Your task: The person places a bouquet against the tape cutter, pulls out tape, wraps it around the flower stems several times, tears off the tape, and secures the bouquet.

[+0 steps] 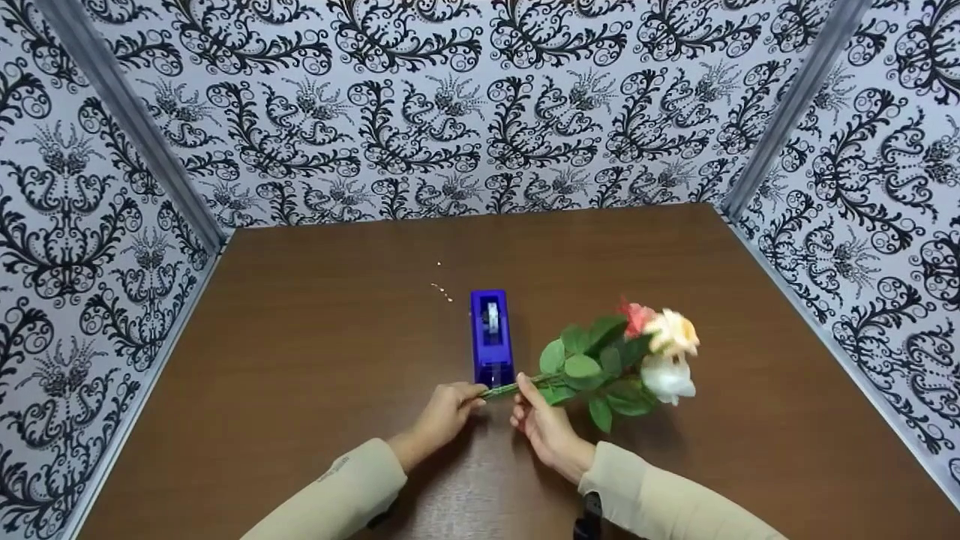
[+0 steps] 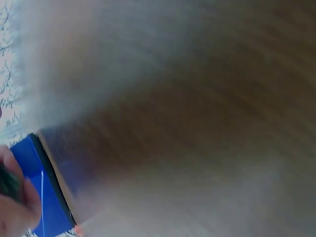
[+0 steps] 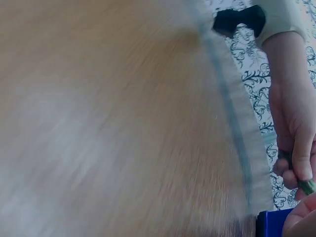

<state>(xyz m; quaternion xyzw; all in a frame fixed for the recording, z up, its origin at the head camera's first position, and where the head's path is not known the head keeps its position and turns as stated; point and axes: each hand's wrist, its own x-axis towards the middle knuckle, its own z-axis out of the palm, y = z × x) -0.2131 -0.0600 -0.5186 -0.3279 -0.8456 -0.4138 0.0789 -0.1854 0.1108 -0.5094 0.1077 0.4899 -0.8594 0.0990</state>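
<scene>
Flowers [image 1: 637, 356]: you held the bunch by its green stems, just above the table [image 1: 300, 390], near its front edge. Your left hand [image 1: 442, 416] pinched the stem ends with fingers curled together; your right hand [image 1: 544, 427] gripped the stems just beside it, thumb and fingers closed on them. Blue tape dispenser [image 1: 492, 337] stood right behind both hands, mid-table. Wrist views were blurred.

Two long cream-beige fabric sleeves [image 1: 337, 495] are worn, each reaching down to the wrist. A faint greyish marking is seen on the left sleeve near its cuff. A black strap-like band [image 1: 590, 514] is fitted under the right wrist, and both hands [image 1: 442, 416] are left bare.
</scene>
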